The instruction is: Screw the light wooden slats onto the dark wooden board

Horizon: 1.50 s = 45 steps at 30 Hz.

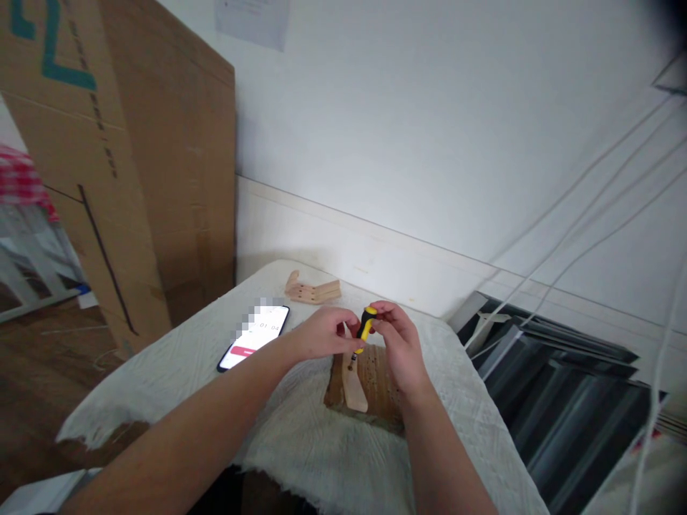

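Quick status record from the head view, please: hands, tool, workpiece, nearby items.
Right hand: fingers on the handle of the yellow-and-black screwdriver
Left hand: fingers at the screwdriver's lower end; firmness of grip unclear
Tool: tilted, tip down at the pale wooden piece; too small to tell whether it sits in a screw
Workpiece: pale piece lying on a brown wooden board
Nearby: lit phone; more wooden pieces near the wall
Surface: whitish cloth
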Tool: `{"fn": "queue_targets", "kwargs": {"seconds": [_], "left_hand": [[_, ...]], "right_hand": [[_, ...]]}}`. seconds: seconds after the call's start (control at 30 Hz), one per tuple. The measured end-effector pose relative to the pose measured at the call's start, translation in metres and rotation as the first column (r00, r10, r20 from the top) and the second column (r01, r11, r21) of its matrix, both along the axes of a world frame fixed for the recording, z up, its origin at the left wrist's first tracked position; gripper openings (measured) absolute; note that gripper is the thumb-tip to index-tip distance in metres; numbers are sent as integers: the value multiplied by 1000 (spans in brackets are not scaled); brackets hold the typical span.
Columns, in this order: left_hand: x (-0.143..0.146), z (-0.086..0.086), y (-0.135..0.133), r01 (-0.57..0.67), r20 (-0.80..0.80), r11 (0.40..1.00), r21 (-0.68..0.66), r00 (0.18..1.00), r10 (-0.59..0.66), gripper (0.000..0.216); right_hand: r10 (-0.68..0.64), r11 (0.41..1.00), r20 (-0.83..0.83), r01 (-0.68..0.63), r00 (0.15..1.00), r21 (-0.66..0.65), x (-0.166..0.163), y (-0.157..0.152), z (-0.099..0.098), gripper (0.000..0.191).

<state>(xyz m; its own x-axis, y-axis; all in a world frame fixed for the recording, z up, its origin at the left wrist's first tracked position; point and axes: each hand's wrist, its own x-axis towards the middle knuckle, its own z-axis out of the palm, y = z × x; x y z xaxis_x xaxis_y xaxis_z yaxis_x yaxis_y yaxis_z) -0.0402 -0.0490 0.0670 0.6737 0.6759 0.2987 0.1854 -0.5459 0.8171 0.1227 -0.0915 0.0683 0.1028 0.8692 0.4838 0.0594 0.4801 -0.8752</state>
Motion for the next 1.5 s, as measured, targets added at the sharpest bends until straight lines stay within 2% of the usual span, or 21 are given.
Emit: {"fn": "queue_targets", "kwargs": {"seconds": [0.17, 0.27, 0.37, 0.57, 0.73, 0.9, 1.07, 1.17, 1.37, 1.5], "left_hand": [[0, 1, -1, 86, 17, 996, -23, 996, -86, 17], [-1, 1, -2, 26, 20, 998, -53, 999, -25, 26], [-1, 2, -2, -34, 21, 999, -29, 999, 35, 31], [-1, 2, 0, -14, -18, 1000, 18, 1000, 15, 19], [0, 3, -1, -23, -5, 1000, -12, 1000, 23, 26], [-1, 6, -1, -40, -15, 996, 80, 999, 41, 18], [-1, 6, -2, 23, -6, 1000, -10, 1000, -23, 22], [0, 4, -2, 18, -5, 1000, -4, 1000, -18, 26], [1, 0, 0, 54, 24, 998, -42, 998, -53, 14], [1, 2, -2, 65, 31, 996, -68, 998, -63, 14]], "right_hand": [[-9, 1000, 20, 10, 1000, -7, -1, -1, 1, 20], [-17, 1000, 15, 17, 1000, -8, -2, -1, 2, 15], [-35, 999, -11, 35, 999, -2, -3, -1, 2, 18], [-19, 1000, 10, 19, 1000, -10, -2, -1, 2, 17], [-28, 999, 3, 28, 1000, -24, -1, 0, 3, 18], [-19, 1000, 30, 19, 999, -19, -1, 0, 2, 20], [-33, 999, 37, 34, 999, -22, 0, 2, 1, 19], [-32, 999, 16, 33, 999, -11, 0, 2, 1, 18], [23, 1000, 18, -23, 1000, -10, -2, 0, 1, 21], [12, 1000, 27, -12, 1000, -29, -2, 1, 0, 17]]}}
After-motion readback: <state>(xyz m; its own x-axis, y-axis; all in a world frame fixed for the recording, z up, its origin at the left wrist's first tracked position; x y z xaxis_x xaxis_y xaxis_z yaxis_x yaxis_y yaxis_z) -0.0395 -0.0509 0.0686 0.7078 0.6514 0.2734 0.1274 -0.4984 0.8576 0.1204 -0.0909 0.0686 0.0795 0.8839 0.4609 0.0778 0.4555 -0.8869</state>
